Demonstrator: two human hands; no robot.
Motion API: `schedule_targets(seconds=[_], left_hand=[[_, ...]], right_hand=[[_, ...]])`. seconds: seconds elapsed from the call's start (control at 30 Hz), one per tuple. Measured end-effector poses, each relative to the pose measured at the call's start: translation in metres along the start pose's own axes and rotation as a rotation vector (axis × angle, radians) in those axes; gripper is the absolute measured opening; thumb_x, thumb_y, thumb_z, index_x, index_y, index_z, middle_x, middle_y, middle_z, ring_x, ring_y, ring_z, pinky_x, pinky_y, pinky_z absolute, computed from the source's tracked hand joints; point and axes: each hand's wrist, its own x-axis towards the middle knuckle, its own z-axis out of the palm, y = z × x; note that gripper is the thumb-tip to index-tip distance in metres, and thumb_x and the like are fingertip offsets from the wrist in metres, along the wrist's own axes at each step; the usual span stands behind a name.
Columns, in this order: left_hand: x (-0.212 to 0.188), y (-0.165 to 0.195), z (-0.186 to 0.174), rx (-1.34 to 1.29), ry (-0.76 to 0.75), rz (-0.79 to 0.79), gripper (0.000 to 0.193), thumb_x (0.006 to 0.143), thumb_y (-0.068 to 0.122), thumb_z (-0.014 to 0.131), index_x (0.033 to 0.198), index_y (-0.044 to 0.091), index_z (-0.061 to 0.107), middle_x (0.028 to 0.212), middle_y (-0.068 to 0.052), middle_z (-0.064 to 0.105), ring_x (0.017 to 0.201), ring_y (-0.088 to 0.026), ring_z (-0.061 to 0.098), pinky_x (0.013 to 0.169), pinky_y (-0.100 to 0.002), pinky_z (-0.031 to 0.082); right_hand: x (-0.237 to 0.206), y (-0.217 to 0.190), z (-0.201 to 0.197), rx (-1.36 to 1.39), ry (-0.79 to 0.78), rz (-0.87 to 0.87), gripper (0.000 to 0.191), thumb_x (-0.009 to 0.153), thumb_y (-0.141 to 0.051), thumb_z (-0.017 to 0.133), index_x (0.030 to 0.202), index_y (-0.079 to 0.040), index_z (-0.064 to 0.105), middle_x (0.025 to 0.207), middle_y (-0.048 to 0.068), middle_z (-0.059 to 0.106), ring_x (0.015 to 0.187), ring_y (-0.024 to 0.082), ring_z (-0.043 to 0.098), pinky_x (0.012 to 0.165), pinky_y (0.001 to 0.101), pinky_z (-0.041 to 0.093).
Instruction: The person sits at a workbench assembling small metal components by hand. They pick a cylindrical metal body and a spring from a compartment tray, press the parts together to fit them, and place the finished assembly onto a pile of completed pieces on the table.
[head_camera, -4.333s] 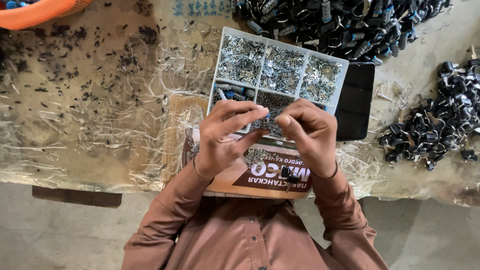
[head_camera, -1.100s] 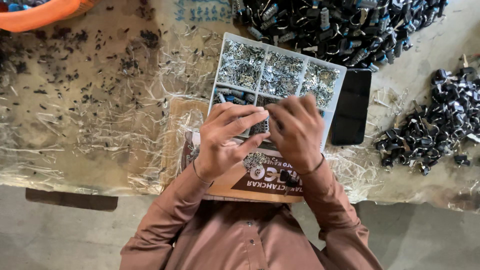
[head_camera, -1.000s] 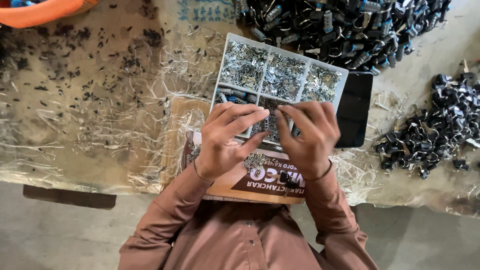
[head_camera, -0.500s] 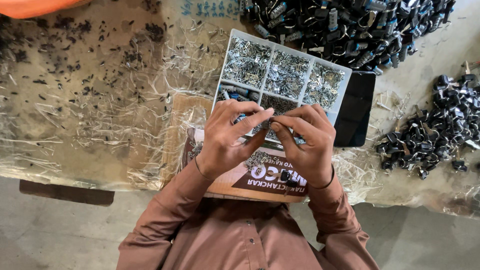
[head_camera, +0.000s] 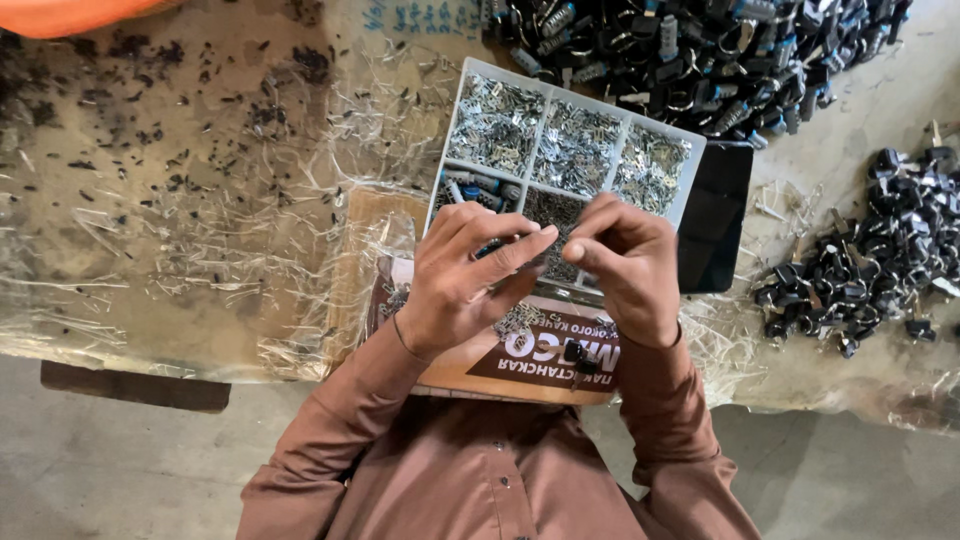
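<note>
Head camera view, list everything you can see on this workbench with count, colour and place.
White compartmented plastic tray: one, holding silvery small metal parts, centre of bench.
Black flat rectangular slab: one, right of the tray, partly under it.
Heap of black and blue small parts: one, top edge.
Pile of black small parts: one, right side.
Orange-brown printed cardboard box: one, near edge, under the hands.
Clear plastic sheet: one, crinkled, covering the bench, strewn with dark specks.
Orange curved object: one, top left corner, cut off.
Left hand: over the tray's near compartments, fingertips meeting the right's; grip contents too small to tell.
Right hand: beside it, fingers pinched.
Brown shirt sleeves: two, bottom.
</note>
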Motion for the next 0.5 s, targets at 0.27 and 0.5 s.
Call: schedule_targets(seconds=[0.27, 0.5], left_hand=[[0.005, 0.004, -0.005, -0.010, 0.013, -0.085, 0.042, 0.087, 0.014, 0.086, 0.127, 0.013, 0.072, 0.120, -0.002, 0.068, 0.104, -0.023, 0.061, 0.096, -0.038, 0.050], [0.009, 0.006, -0.008, -0.003, 0.006, -0.091, 0.044, 0.086, 0.015, 0.088, 0.127, 0.013, 0.072, 0.117, -0.002, 0.067, 0.103, -0.024, 0.061, 0.095, -0.039, 0.048]], right_hand=[[0.002, 0.003, 0.018, -1.113, 0.094, -0.481, 0.015, 0.086, -0.013, 0.083, 0.100, -0.008, 0.079, 0.090, 0.004, 0.066, 0.086, 0.022, 0.053, 0.073, 0.0321, 0.045], [-0.009, -0.026, 0.015, -0.850, 0.197, -0.373, 0.007, 0.094, -0.006, 0.081, 0.099, -0.006, 0.076, 0.096, 0.005, 0.066, 0.084, 0.019, 0.053, 0.074, 0.0326, 0.043]])
